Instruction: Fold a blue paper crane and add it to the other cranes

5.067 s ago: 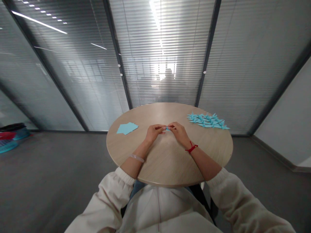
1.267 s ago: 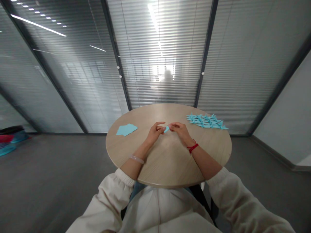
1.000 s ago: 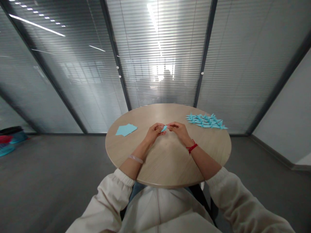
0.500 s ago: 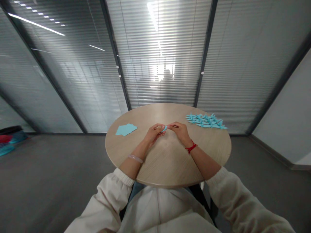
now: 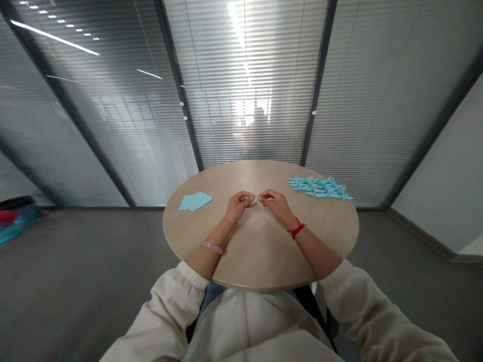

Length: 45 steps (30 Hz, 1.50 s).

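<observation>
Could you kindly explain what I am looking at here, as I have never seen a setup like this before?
Of course. There is no machine: these are a person's own bare hands, seen from a camera worn on the head, looking forward and down. The round wooden table bears flat light-blue paper on the person's left and a cluster of pointed, folded blue paper shapes at the far right. Between them, the left hand has a small blue paper piece in its grip. The right hand's fingertips are right beside it; whether they touch it is too small to tell.
</observation>
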{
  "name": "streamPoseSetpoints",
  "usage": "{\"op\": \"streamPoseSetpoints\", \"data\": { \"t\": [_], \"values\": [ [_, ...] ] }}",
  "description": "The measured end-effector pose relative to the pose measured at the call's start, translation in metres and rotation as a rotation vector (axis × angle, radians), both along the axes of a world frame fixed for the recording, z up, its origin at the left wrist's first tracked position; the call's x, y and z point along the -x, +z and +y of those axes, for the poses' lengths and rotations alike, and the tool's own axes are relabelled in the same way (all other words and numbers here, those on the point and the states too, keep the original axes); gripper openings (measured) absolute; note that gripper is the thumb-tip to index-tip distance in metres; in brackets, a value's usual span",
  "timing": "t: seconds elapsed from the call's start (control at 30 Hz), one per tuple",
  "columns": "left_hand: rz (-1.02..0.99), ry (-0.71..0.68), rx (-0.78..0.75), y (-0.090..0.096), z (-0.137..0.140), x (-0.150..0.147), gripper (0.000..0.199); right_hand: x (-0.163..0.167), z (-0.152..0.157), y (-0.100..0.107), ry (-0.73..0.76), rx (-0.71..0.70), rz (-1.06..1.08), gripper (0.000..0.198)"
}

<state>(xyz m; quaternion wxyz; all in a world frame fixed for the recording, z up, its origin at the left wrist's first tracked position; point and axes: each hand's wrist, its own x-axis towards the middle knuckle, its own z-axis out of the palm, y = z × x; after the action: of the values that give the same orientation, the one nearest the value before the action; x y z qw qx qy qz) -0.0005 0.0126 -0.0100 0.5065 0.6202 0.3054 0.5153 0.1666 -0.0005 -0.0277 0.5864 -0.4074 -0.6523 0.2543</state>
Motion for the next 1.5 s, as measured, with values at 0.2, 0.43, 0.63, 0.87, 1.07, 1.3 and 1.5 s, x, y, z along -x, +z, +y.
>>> {"op": "streamPoseSetpoints", "data": {
  "t": [0.2,0.43,0.63,0.87,1.07,1.3,1.5],
  "values": [
    [0.048,0.044,-0.088,0.000,0.004,-0.001,0.032,0.001,-0.001,-0.003,0.090,0.091,-0.058,0.023],
    [0.039,-0.031,-0.098,-0.001,0.004,-0.002,0.033,-0.002,-0.003,-0.001,0.105,0.062,-0.261,0.024],
    [0.017,-0.028,-0.044,0.005,-0.002,-0.003,0.039,-0.007,0.000,0.004,0.100,0.039,-0.237,0.020],
    [-0.024,0.036,0.094,0.007,-0.007,0.000,0.047,-0.009,0.001,0.005,0.059,0.035,-0.186,0.020],
    [-0.007,0.066,0.055,0.007,-0.005,0.002,0.048,-0.005,0.001,-0.001,0.073,0.041,-0.159,0.022],
    [0.000,0.065,0.023,0.006,-0.003,-0.001,0.057,-0.004,-0.001,0.001,0.072,0.032,-0.126,0.023],
    [0.158,0.023,-0.102,-0.004,0.006,0.000,0.048,-0.003,-0.003,0.003,0.079,0.031,-0.086,0.025]
  ]
}}
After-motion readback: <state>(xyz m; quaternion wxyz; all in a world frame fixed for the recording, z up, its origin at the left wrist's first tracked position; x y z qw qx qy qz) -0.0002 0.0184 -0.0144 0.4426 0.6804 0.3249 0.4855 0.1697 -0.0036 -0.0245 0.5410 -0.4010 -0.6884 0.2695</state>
